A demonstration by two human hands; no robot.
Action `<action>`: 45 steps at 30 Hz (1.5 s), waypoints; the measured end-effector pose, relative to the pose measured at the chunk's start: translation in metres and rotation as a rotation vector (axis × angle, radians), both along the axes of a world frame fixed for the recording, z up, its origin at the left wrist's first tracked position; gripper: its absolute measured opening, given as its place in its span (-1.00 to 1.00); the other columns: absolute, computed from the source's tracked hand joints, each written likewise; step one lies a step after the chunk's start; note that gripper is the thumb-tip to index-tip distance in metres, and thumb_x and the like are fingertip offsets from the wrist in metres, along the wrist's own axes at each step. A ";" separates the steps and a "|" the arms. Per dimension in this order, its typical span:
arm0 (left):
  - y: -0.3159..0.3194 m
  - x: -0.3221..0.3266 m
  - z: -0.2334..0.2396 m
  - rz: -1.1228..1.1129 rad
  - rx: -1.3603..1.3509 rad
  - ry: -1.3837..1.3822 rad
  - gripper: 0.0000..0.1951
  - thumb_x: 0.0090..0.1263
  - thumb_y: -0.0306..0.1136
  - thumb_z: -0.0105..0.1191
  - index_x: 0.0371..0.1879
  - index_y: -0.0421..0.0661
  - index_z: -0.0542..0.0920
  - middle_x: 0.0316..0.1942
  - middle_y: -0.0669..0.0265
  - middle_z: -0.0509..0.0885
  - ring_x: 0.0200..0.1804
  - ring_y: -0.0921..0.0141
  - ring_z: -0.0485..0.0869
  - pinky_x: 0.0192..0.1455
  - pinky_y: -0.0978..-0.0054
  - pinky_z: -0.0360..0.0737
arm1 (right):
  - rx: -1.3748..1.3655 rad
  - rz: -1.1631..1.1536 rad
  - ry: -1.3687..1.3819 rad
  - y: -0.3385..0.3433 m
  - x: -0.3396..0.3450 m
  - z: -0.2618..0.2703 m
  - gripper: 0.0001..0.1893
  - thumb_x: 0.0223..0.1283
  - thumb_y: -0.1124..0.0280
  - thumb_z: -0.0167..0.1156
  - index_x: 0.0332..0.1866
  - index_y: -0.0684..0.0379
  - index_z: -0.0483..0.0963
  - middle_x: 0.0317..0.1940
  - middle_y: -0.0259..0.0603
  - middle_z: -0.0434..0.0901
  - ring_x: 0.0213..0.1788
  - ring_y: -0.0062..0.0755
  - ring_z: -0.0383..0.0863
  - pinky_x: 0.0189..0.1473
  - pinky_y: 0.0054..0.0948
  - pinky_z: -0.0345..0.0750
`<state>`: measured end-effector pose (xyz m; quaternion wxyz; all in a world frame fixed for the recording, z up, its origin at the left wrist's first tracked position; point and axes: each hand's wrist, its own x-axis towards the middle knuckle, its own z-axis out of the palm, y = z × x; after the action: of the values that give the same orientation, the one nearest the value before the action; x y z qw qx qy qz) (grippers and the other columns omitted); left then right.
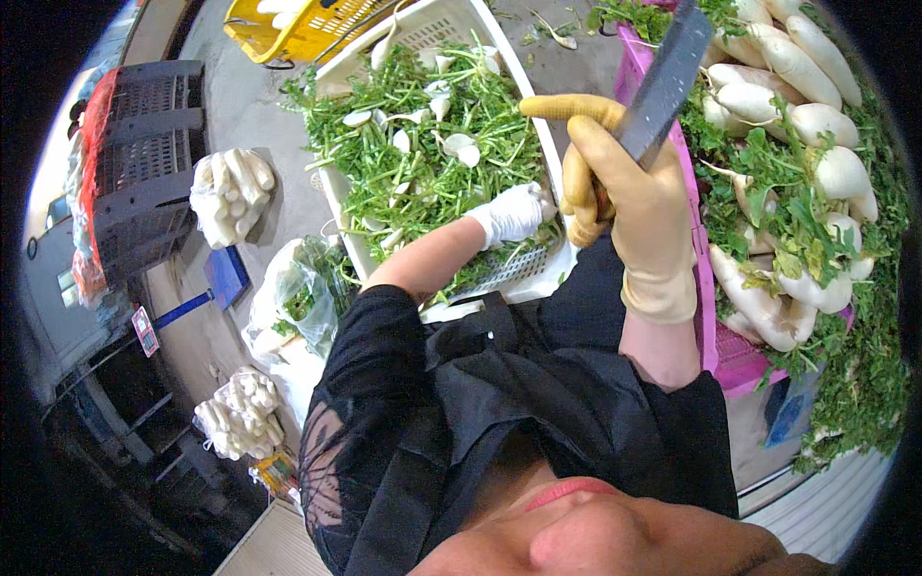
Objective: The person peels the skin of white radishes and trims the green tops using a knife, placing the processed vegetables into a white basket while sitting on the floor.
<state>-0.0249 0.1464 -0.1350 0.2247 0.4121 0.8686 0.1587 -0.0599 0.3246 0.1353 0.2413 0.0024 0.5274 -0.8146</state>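
My right hand (634, 180), in a yellow rubber-coated glove, grips a broad-bladed kitchen knife (666, 86). Its dark blade tilts up and away, with one finger of the glove pointing left. My left hand (515, 214), in a thin white glove, reaches low over the right side of a white plastic crate (508, 54). Its fingers are curled, and something pale shows at their tips; whether it is held is unclear. Cut radish greens (432, 173) fill the crate, with sliced white radish tops (461, 149) scattered on them.
At right, a pink crate (702, 288) holds white radishes (799, 65) with leaves; more greens (864, 381) lie beyond. A yellow crate (288, 36) stands at the top left. Bagged white radishes (232, 194), a bag of greens (302, 288) and a dark crate (148, 158) stand left.
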 end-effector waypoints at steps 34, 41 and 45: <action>-0.146 -0.106 -0.167 1.444 0.293 -0.595 -0.68 0.44 -0.13 -0.09 -0.21 -0.07 0.66 -0.30 0.33 0.66 -0.23 0.35 0.55 -0.08 0.41 0.50 | 0.140 -0.025 -0.147 0.002 0.012 -0.003 -0.67 0.26 0.47 0.00 0.03 0.46 0.49 -0.66 -0.37 0.49 -0.63 -0.70 0.37 -0.51 -0.70 0.33; -0.123 -0.116 -0.257 1.715 1.187 -0.922 -0.60 0.39 -0.07 0.01 0.07 -0.07 0.54 -0.04 0.23 0.61 -0.01 0.34 0.50 0.08 0.34 0.43 | -0.015 -0.021 -0.003 0.021 0.011 -0.019 -0.52 0.28 0.22 0.16 0.04 0.52 0.46 -0.66 -0.31 0.54 -0.64 -0.66 0.43 -0.55 -0.67 0.36; -0.076 -0.124 -0.219 1.813 1.316 -0.972 -0.64 0.39 -0.13 0.03 0.03 -0.09 0.56 -0.13 0.31 0.63 -0.10 0.42 0.52 -0.02 0.47 0.44 | 0.040 -0.033 0.065 0.019 0.003 -0.034 -0.39 0.40 0.08 0.05 0.07 0.61 0.32 -0.77 -0.26 0.44 -0.72 -0.55 0.38 -0.58 -0.55 0.52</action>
<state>-0.1490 0.0707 -0.3543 0.0822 -0.4102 0.4206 0.8050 -0.0567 0.3433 0.1010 0.2106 -0.0104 0.5511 -0.8073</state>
